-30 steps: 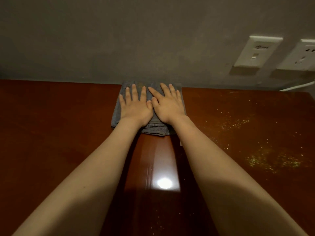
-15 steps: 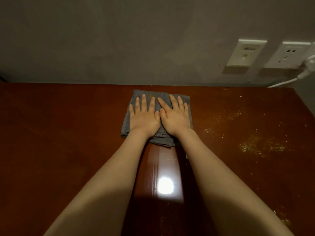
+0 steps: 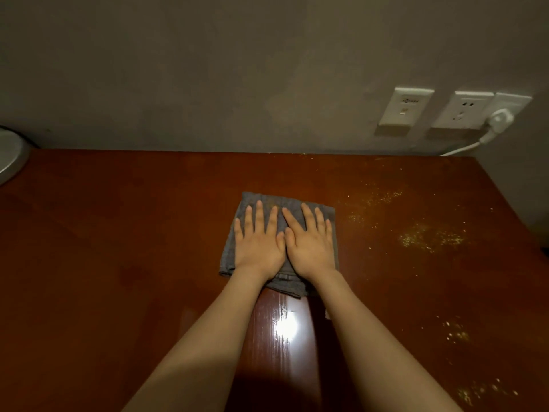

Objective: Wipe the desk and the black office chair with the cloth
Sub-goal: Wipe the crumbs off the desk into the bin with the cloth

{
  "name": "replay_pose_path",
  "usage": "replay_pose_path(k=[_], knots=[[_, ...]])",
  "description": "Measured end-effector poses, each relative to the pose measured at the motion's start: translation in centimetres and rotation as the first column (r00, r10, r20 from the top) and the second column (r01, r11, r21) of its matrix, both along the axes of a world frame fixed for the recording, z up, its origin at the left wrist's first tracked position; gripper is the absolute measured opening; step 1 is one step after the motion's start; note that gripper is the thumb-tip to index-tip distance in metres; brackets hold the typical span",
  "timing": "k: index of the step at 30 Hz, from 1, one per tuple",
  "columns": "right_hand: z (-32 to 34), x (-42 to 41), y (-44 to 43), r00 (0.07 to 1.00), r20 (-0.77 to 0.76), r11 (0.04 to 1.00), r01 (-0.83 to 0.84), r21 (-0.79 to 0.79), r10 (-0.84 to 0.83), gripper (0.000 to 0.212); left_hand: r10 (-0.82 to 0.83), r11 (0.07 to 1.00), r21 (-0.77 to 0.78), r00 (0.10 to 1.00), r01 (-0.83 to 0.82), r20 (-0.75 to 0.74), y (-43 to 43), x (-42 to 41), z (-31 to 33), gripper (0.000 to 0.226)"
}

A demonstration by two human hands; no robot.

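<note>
One wide-angle view, taken from the person's head, looks forward and steeply down over a reddish-brown desk (image 3: 118, 263) toward the grey wall (image 3: 208, 69) behind it. The camera sits close: both forearms (image 3: 208, 337) enter from the bottom edge, and the left hand (image 3: 258, 242) and right hand (image 3: 310, 245) lie near the frame's centre. Wall sockets (image 3: 405, 110) appear at upper right.
</note>
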State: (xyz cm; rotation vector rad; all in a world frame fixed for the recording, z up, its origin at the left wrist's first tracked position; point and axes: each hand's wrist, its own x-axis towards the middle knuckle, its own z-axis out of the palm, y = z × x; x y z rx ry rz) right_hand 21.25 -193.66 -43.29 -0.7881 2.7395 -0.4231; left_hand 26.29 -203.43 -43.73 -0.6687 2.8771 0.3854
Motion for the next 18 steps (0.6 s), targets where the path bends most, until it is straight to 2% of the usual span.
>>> replay_pose_path(k=[7,11,16,18], knots=[[-0.2,4.5,2.0,1.000,-0.003,0.999,0.015,0.039,-0.014,0.048,-0.034,0.999,0.009,0.999,0.034,0.040,1.7,4.5,0.3,0.056],[-0.2,5.4,2.4,1.000,0.010,0.998,0.001,0.061,-0.002,0.050,-0.118,0.992,0.060,0.988,0.112,0.102,1.1,5.6,1.1,0.057],[-0.7,5.1,2.5,1.000,-0.023,0.998,-0.001,0.062,0.003,0.076,-0.217,0.975,0.079,0.970,0.209,0.112,-0.7,6.2,1.2,0.056],[-0.7,4.9,2.4,1.000,-0.012,0.997,-0.003,0.073,0.004,0.066,-0.226,0.973,0.076,0.965,0.217,0.134,-0.8,6.1,1.0,0.056]])
